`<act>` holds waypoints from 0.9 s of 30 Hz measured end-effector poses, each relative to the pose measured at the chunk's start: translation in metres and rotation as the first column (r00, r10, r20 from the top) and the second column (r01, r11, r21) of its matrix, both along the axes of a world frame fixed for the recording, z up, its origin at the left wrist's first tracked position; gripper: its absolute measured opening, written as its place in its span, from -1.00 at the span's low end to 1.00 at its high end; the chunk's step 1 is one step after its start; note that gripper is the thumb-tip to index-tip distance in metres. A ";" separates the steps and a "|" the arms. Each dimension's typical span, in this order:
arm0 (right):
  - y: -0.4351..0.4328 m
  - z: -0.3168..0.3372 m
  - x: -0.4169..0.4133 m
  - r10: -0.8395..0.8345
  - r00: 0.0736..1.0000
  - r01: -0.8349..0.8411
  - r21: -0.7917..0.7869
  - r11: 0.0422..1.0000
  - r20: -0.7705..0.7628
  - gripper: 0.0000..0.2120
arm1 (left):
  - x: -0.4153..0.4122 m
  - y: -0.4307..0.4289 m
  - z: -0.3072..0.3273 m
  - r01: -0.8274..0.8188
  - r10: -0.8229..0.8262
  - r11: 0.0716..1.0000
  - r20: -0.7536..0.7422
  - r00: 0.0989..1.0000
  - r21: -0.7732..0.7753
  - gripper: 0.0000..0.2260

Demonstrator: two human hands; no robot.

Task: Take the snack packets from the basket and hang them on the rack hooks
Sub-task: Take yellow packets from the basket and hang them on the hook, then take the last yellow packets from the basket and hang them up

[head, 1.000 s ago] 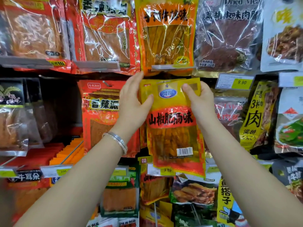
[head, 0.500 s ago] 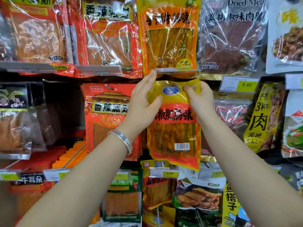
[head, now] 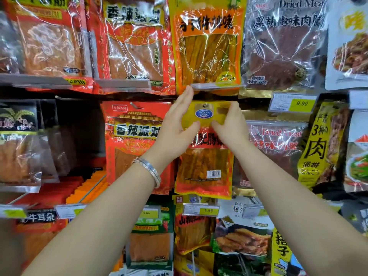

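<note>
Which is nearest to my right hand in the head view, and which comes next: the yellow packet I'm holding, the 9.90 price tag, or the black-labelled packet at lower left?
1. yellow packet: pinched at its top edge by the right hand, so touching.
2. 9.90 price tag: up and to the right of the hand.
3. black-labelled packet: far off at the lower left.

Your packet (head: 203,168) is upright mid-rack: yellow header with blue oval logo, red band, clear window of brown strips, barcode at 5 o'clock. The hook (head: 205,105) shows through its 12 o'clock hole.
</note>
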State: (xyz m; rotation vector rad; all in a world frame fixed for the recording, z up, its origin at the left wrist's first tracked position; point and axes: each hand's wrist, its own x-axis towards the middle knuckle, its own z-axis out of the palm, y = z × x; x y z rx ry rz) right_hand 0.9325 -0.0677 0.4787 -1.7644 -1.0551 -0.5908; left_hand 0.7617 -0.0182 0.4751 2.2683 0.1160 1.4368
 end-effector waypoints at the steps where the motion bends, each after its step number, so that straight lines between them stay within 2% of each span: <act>1: 0.000 -0.003 0.000 -0.041 0.999 0.041 0.001 0.999 0.006 -0.49 | -0.001 0.000 0.001 0.005 -0.005 1.000 -0.005 1.000 -0.004 -0.38; 4: -0.003 -0.008 -0.003 -0.090 0.995 0.092 0.035 0.995 -0.046 -0.25 | -0.005 0.000 0.001 0.000 0.000 1.000 -0.026 1.000 -0.018 -0.40; 6: -0.009 -0.013 -0.007 -0.064 0.992 0.062 -0.025 0.998 -0.111 -0.09 | -0.009 0.000 -0.004 -0.015 0.014 0.999 -0.046 0.999 -0.039 -0.43; 7: -0.014 -0.017 -0.010 -0.040 0.988 0.031 -0.060 0.998 -0.146 -0.08 | -0.011 0.001 -0.009 -0.019 0.015 0.997 -0.059 0.998 -0.071 -0.45; 8: -0.020 -0.024 -0.013 -0.012 0.985 -0.003 -0.089 0.996 -0.171 -0.14 | -0.014 0.002 -0.016 -0.022 0.012 0.993 -0.079 0.997 -0.115 -0.48; 10: -0.036 -0.042 -0.024 0.038 0.981 -0.061 -0.117 0.991 -0.191 -0.38 | -0.020 0.003 -0.036 -0.023 -0.002 0.982 -0.132 0.991 -0.187 -0.57; 12: -0.055 -0.067 -0.041 0.093 0.969 -0.112 -0.071 0.991 -0.229 -0.62 | -0.031 -0.002 -0.064 0.006 -0.049 0.968 -0.167 0.985 -0.251 -0.67; 14: -0.076 -0.100 -0.060 0.177 0.932 -0.184 0.009 0.983 -0.315 -0.77 | -0.046 -0.012 -0.097 0.037 -0.109 0.944 -0.205 0.973 -0.327 -0.72; 17: -0.102 -0.162 -0.088 0.207 0.835 -0.242 -0.001 0.970 -0.509 -0.79 | -0.069 -0.027 -0.161 0.059 -0.214 0.881 -0.283 0.935 -0.470 -0.76; 21: -0.139 -0.272 -0.130 0.072 0.674 -0.284 -0.167 0.944 -0.735 -0.80 | -0.114 -0.048 -0.278 -0.097 -0.295 0.760 -0.474 0.829 -0.642 -0.86; 24: -0.181 -0.356 -0.173 -0.091 0.525 -0.449 -0.367 0.815 -0.846 -0.79 | -0.173 -0.080 -0.364 -0.306 -0.343 0.568 -0.557 0.756 -0.764 -0.84; 27: -0.228 -0.420 -0.213 -0.291 0.333 -0.559 -0.436 0.705 -0.897 -0.74 | -0.243 -0.131 -0.428 -0.526 -0.353 0.383 -0.646 0.677 -0.760 -0.84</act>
